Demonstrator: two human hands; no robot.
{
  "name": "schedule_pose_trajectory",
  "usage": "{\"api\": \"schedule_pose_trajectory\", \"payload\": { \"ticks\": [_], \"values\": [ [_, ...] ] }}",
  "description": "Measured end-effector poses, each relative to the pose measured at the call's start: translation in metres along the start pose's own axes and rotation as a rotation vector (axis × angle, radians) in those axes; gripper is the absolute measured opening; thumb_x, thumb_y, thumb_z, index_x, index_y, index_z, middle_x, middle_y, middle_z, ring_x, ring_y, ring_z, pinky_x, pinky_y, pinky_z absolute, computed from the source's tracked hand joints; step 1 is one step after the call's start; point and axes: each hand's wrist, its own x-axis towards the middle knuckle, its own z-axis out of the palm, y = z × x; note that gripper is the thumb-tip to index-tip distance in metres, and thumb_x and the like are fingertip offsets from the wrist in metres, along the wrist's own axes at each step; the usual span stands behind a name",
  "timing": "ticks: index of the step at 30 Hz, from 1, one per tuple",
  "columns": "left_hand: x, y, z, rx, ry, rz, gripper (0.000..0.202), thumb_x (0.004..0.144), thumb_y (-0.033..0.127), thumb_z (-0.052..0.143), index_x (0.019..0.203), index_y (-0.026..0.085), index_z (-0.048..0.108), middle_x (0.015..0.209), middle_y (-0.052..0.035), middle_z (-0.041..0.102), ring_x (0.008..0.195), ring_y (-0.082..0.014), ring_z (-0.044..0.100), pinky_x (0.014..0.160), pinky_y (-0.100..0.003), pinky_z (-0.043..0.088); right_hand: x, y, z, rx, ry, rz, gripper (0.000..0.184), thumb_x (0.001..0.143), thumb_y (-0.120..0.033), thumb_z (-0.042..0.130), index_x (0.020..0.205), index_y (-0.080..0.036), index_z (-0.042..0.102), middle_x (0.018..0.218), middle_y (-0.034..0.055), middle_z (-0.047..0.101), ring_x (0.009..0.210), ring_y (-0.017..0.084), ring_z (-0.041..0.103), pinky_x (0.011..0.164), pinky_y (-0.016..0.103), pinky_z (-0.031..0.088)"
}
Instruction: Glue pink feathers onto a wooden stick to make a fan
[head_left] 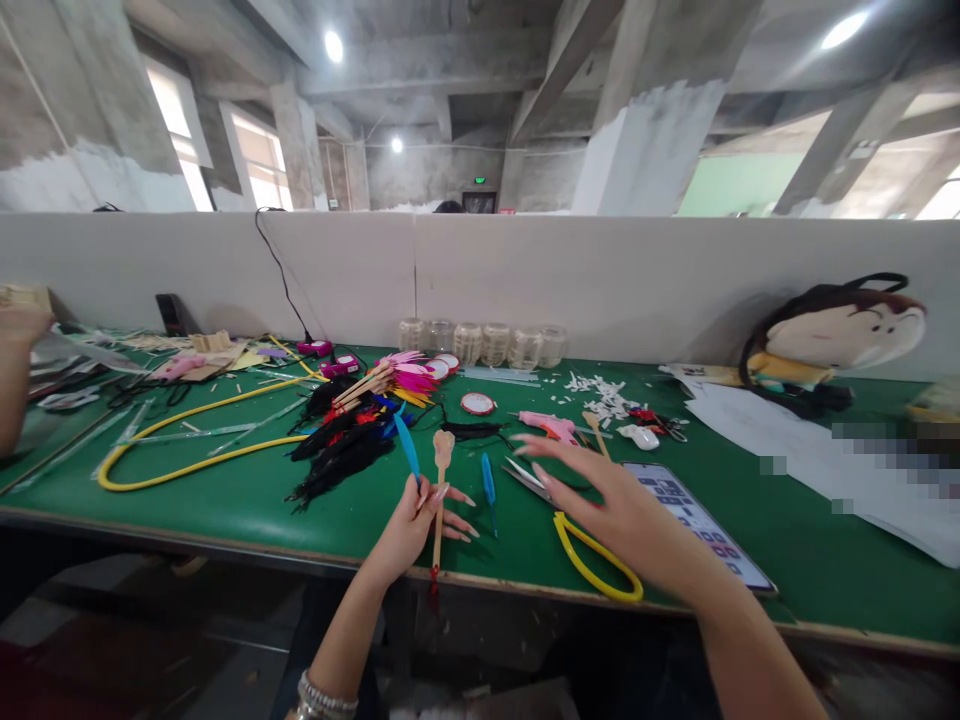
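Observation:
My left hand [417,520] pinches a thin wooden stick [440,500] with a carved top, together with a blue feather [407,446] that points up and left from the fingers. My right hand [600,495] hovers open above the green table [247,500], fingers spread toward the left, over a pair of scissors [527,478] and a yellow loop [596,560]. Another blue feather [488,483] lies between the two hands. A pink glue gun [549,426] rests just beyond my right hand.
A pile of black, pink and red feathers [360,420] lies left of centre beside a long yellow cord [187,440]. Several glass jars [484,343] stand at the white partition. A phone [697,520], white papers [810,450] and a plush bag [832,340] sit right. Another person's hand [19,340] is far left.

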Motion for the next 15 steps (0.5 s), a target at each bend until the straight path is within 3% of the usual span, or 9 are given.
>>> {"api": "schedule_pose_trajectory", "payload": {
  "ticks": [2, 5, 7, 10, 15],
  "values": [
    [0.000, -0.001, 0.000, 0.011, -0.010, 0.001, 0.037, 0.072, 0.050, 0.055, 0.076, 0.021, 0.033, 0.090, -0.0019, 0.059, 0.062, -0.0137, 0.065, 0.057, -0.029, 0.053, 0.037, 0.030, 0.014, -0.145, -0.035, 0.122, 0.042, 0.084, -0.046, 0.036, 0.118, -0.025, 0.048, 0.117, 0.0067, 0.054, 0.110, 0.022, 0.048, 0.089, 0.035, 0.040],
    [-0.001, 0.000, -0.001, 0.015, -0.017, 0.011, 0.036, 0.073, 0.050, 0.054, 0.074, 0.021, 0.032, 0.090, -0.0019, 0.060, 0.062, -0.0133, 0.065, 0.058, -0.028, 0.053, 0.073, 0.079, 0.040, -0.477, -0.052, 0.482, 0.056, 0.078, -0.054, 0.042, 0.112, -0.011, 0.050, 0.113, 0.0201, 0.052, 0.105, 0.031, 0.049, 0.081, 0.040, 0.041],
    [-0.002, 0.002, -0.001, 0.021, -0.020, 0.009, 0.036, 0.073, 0.049, 0.055, 0.074, 0.021, 0.032, 0.091, -0.0019, 0.061, 0.061, -0.0123, 0.064, 0.058, -0.027, 0.052, 0.083, 0.101, 0.054, -0.503, -0.070, 0.555, 0.062, 0.074, -0.060, 0.043, 0.107, -0.008, 0.052, 0.110, 0.0228, 0.052, 0.103, 0.034, 0.050, 0.077, 0.041, 0.042],
    [-0.003, 0.005, 0.000, 0.032, -0.034, 0.006, 0.037, 0.073, 0.048, 0.055, 0.073, 0.022, 0.030, 0.090, -0.0006, 0.061, 0.060, -0.0113, 0.064, 0.058, -0.025, 0.050, 0.089, 0.115, 0.066, -0.486, -0.097, 0.593, 0.063, 0.072, -0.062, 0.044, 0.105, -0.008, 0.052, 0.103, 0.0208, 0.057, 0.098, 0.033, 0.054, 0.076, 0.040, 0.042],
    [-0.003, 0.002, 0.000, 0.012, -0.047, 0.033, 0.038, 0.074, 0.047, 0.056, 0.070, 0.022, 0.028, 0.082, 0.0030, 0.059, 0.050, -0.0080, 0.059, 0.049, -0.024, 0.049, 0.093, 0.119, 0.073, -0.437, -0.111, 0.670, 0.055, 0.076, -0.052, 0.045, 0.108, -0.007, 0.050, 0.092, 0.0200, 0.061, 0.091, 0.032, 0.058, 0.071, 0.039, 0.042]
  ]
}}
